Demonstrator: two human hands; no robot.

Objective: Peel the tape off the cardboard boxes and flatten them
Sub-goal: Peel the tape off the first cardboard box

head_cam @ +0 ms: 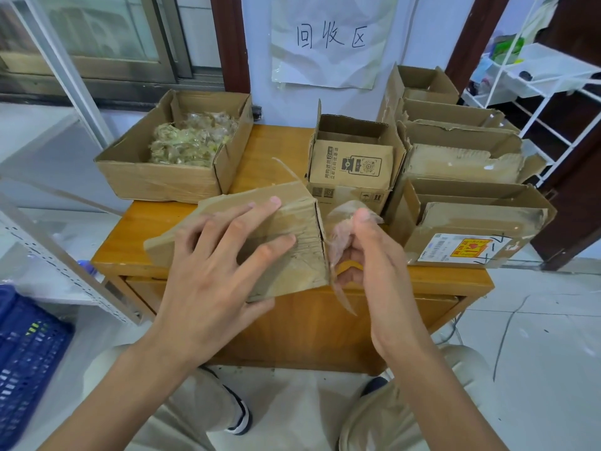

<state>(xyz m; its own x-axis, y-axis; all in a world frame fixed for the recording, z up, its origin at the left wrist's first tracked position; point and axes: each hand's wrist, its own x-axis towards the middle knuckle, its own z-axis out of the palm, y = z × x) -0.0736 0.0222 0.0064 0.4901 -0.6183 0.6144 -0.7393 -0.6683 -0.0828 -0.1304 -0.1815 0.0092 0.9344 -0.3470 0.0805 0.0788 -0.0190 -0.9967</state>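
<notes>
Nearest, at 6 o'clock: person's knees in beige trousers, dark shoes w/ white soles on the pale tiled floor (536, 336). Blue plastic crate (26, 359) at 8 o'clock.

Left hand (211, 271) lies spread over the top of the held cardboard box (292, 222), fingers straight and splayed, thumb under the near edge, so it clamps the box btwn thumb and fingers. Box is tilted, held above the front edge of the wooden table (136, 236), approx. centre of view.

Right hand (367, 252) sits just beside the box's right edge, at 3 o'clock from it. Fingers curled, pinching a crumpled strip of clear tape (341, 236); strip runs from the box edge through the fingers and trails down past the table front. A yellow curved bit shows inside the curled fingers; can't tell what it is.

On the table behind, 11 o'clock: open box (156, 177) holding a heap of balled-up used tape (192, 141). At 12 o'clock: small open box w/ printed markings (351, 170), flaps up. At 1–2 o'clock: row of torn open boxes (461, 151), the nearest (471, 222) w/ a white and yellow shipping label.

Farthest: paper sign w/ handwritten characters (331, 40) on the wall at 12 o'clock, window at 10 o'clock, white wire rack (546, 79) at 2 o'clock.
</notes>
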